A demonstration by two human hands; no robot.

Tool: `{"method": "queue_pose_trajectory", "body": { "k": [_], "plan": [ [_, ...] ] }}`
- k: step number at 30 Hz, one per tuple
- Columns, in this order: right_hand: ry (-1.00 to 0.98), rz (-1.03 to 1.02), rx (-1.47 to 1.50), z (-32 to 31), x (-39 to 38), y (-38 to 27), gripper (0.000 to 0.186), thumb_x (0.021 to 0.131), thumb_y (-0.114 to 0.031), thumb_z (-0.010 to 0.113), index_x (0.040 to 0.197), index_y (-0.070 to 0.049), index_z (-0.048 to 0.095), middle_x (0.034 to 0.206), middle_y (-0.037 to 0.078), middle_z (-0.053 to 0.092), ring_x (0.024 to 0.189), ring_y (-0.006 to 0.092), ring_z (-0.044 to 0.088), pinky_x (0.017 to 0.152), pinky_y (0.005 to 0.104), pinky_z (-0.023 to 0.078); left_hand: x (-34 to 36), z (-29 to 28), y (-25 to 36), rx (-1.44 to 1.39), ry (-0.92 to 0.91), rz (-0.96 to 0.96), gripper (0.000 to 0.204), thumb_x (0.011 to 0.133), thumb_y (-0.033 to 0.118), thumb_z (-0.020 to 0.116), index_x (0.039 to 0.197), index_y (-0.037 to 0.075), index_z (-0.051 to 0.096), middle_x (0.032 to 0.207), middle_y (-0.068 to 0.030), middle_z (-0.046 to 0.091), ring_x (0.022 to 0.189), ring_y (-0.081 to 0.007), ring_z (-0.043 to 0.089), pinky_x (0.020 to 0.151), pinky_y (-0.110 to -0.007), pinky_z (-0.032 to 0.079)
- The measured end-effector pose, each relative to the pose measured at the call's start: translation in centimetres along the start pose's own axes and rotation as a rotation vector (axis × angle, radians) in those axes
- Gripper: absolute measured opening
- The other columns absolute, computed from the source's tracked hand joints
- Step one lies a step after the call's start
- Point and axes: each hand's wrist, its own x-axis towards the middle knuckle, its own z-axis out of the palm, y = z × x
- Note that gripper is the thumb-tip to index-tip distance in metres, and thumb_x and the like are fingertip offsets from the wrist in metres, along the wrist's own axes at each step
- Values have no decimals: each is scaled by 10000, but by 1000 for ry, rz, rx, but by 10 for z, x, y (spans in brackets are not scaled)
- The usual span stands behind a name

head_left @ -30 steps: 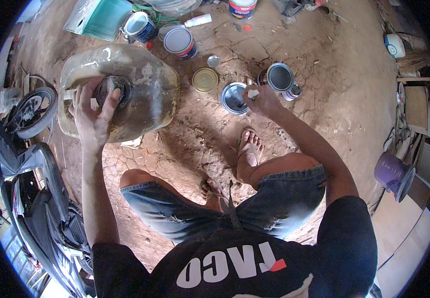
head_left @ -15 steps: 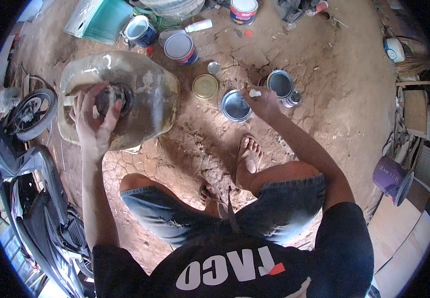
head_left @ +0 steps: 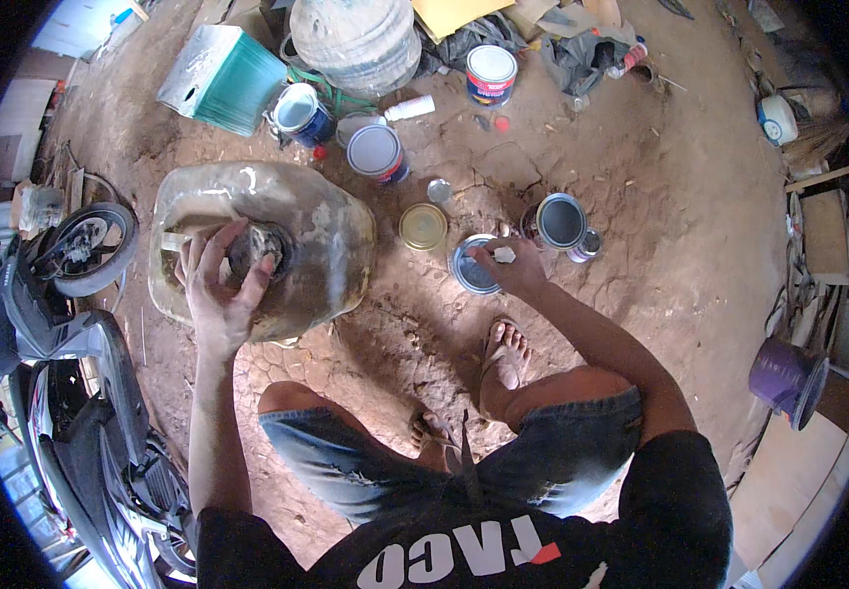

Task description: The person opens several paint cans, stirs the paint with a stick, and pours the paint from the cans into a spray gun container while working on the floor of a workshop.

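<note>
My left hand [head_left: 220, 285] is closed round the dark round cap [head_left: 260, 251] of a big, murky plastic jug [head_left: 331, 236], which stands on the ground at my left. My right hand [head_left: 520, 269] is pinched over a shallow-looking open tin [head_left: 468, 278] with a grey-blue inside. A small whitish wad [head_left: 505, 255] sticks out between those fingers; its material is unclear. Whether the fingertips touch the tin's inside cannot be seen. Just left of the tin lies a gold-coloured round lid [head_left: 423, 227]. An open grey-filled can [head_left: 561, 222] stands beyond my right hand, with a smaller jar [head_left: 586, 245] against it.
Farther off are a white-topped paint can [head_left: 376, 152], a blue can [head_left: 299, 113], another paint can [head_left: 491, 76], a white bottle [head_left: 411, 107] and a teal bin [head_left: 228, 80]. A motorbike [head_left: 91, 393] stands at left, a purple bucket [head_left: 786, 381] at right.
The whole view has shifted, so things sit lower and slightly right. My right fingertips have moved from the tin's rim to over its middle. The left hand keeps its grip on the cap.
</note>
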Motion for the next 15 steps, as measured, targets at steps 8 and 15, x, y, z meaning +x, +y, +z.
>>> {"method": "queue_pose_trajectory", "body": {
  "k": [8, 15],
  "plan": [
    [-13, 100, -137, -8, -1, 4, 400, 919, -464, 656, 865, -82, 764, 734, 173, 701, 696, 337, 708, 622, 439, 535, -1, 7, -11, -162, 82, 39, 387, 974, 344, 546, 1173, 34, 664, 1134, -151, 633, 1123, -317, 538, 1039, -429, 341],
    [-216, 141, -118, -5, -6, 5, 410, 921, -493, 641, 894, -100, 752, 716, 171, 700, 675, 316, 713, 643, 435, 563, -1, 9, -16, -153, 99, -28, 365, 985, 340, 555, 1144, 34, 678, 1132, -145, 648, 1128, -315, 548, 1037, -424, 354]
  ]
}}
